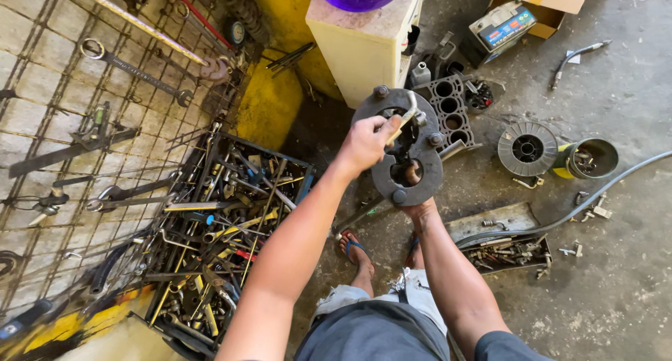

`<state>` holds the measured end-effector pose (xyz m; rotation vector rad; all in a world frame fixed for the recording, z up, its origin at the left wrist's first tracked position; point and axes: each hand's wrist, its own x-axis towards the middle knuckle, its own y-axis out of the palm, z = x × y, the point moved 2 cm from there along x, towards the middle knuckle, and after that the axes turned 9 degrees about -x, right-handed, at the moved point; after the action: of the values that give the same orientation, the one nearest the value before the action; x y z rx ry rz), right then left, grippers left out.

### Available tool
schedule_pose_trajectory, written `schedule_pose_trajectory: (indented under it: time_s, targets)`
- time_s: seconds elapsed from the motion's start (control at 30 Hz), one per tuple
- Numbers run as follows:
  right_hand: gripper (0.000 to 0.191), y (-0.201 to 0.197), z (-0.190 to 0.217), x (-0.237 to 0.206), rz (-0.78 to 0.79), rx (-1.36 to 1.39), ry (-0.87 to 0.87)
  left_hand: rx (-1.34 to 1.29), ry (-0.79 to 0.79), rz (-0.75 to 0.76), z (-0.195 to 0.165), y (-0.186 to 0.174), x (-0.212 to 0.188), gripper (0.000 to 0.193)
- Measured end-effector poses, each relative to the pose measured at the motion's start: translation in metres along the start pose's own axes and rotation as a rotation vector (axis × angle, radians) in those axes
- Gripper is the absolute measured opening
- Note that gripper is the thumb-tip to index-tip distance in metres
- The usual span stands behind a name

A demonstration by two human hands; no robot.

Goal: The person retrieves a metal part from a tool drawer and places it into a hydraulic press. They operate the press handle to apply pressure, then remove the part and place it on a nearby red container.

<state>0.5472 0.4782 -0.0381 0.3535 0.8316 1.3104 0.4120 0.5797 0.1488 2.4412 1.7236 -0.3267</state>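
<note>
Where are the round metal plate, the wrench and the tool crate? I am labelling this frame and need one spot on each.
round metal plate (428, 170): head view, on its grey right rim.
wrench (406, 117): head view, on its shaft above the left hand (365, 142).
tool crate (305, 170): head view, on its dark right rim.

Open brown cardboard box (542, 0) top right on floor; boxy battery, blue-white label (509, 26), just beside it.

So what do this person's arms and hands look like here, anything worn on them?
Both arms are bare from the shoulder area down: no sleeves, gloves, watch or wristbands show. The left hand and right hand are ungloved, with fingers bare. Lower in view are grey shorts and blue-strapped flip-flops.
</note>
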Motion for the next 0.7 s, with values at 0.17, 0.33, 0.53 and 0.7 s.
schedule_pose_trajectory:
  time_s: [0.17, 0.33, 0.53, 0.7]
  targets:
    - [0.047, 0.001, -0.001, 0.006, 0.026, 0.009, 0.018, -0.227, -0.118, 0.031, 0.024, -0.002, 0.016, 0.046]
    - [0.046, 0.007, 0.004, 0.014, 0.051, 0.000, 0.021, -0.343, -0.069, -0.038, 0.040, -0.008, 0.010, 0.047]
    - [0.045, 0.012, 0.020, 0.011, 0.061, -0.032, 0.044, -0.213, -0.108, -0.117, 0.015, 0.005, 0.000, 0.046]
    - [0.044, -0.013, 0.028, 0.003, -0.008, -0.092, 0.073, -0.219, -0.135, 0.044, -0.072, 0.007, -0.064, 0.044]
